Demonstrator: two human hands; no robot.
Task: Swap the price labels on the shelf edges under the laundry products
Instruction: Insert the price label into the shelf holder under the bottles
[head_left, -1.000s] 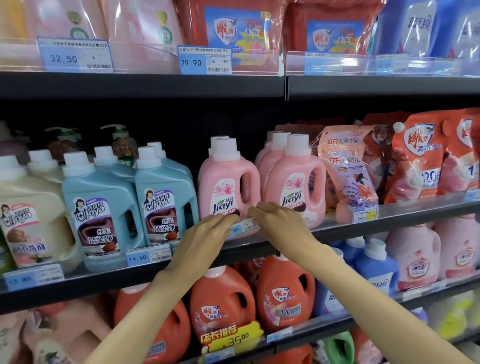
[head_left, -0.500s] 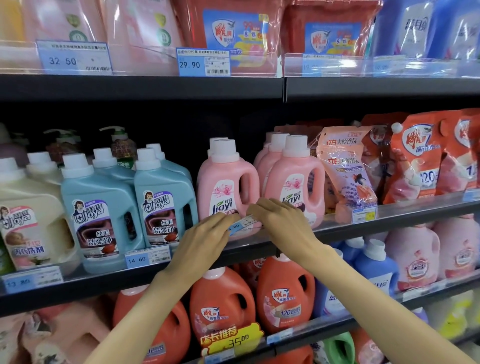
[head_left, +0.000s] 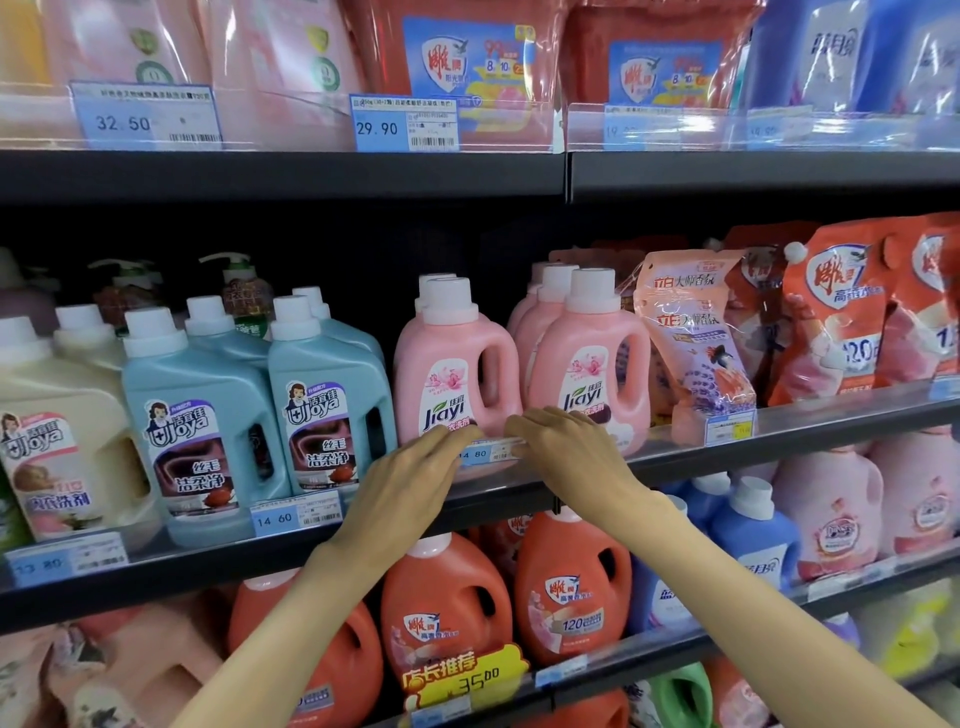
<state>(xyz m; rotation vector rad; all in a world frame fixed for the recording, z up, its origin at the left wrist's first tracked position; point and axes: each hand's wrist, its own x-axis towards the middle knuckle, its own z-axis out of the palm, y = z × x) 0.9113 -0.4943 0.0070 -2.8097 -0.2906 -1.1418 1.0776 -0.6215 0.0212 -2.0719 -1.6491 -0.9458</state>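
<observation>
1. Since half a second ago, we have brought the small blue-and-white paper price label reading 14.80 (head_left: 485, 453) from a tilted, lifted pose down to lie level along the clear plastic label rail on the edge of the middle shelf (head_left: 691, 447).
2. Location: the label sits at the shelf front, just below the two front pink plastic Jiayi detergent jugs with white caps (head_left: 457, 374), between our two hands.
3. Left hand (head_left: 410, 473): fingers extended, tips on the label's left end, touching rather than clenched.
4. Right hand (head_left: 561, 447): fingers bent over the label's right end and the rail's top lip; whether they pinch the paper or only press it we cannot tell.
5. Handling, as we judge it: the label is very light, thin and flexible. It will buckle or crease if pushed from one end, and it may slide on the glossy plastic.
6. Hold points, as we judge it: both short ends, with fingertips only, feeding the long edges evenly under the rail's lip. Gripping the middle would bow it out of the channel.
7. Neighbouring item: a similar blue-and-white label reading 14.60 (head_left: 296, 514) sits seated in the rail under the pale blue Joya detergent jugs (head_left: 322, 405), well to the left.
</observation>
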